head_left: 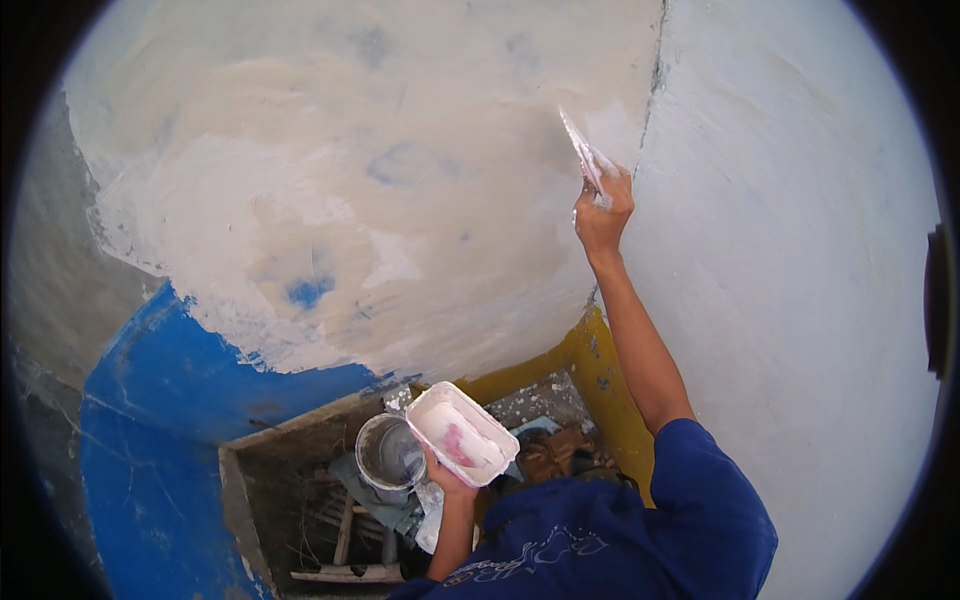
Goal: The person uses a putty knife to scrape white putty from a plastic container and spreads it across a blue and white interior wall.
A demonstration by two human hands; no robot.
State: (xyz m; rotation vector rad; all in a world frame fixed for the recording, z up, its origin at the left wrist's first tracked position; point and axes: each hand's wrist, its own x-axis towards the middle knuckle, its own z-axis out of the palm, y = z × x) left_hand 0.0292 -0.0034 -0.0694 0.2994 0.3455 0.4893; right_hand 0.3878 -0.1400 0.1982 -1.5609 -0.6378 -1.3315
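Note:
My right hand is raised by the wall corner, its fingers closed round a putty knife. The blade is smeared white, points up and left, and is seen almost edge-on; whether it touches the wall I cannot tell. Off-white filler covers much of the wall facing me, with small blue patches showing through. Lower down, my left hand grips a pale rectangular tub by its near left side. White putty with a pink patch lies inside. Some fingers are hidden beneath the tub.
A grey bucket stands just left of the tub, over a rough-edged trough holding sticks and cloth. Brownish rubble lies right of the tub. Blue wall curves at lower left; a pale wall rises at right.

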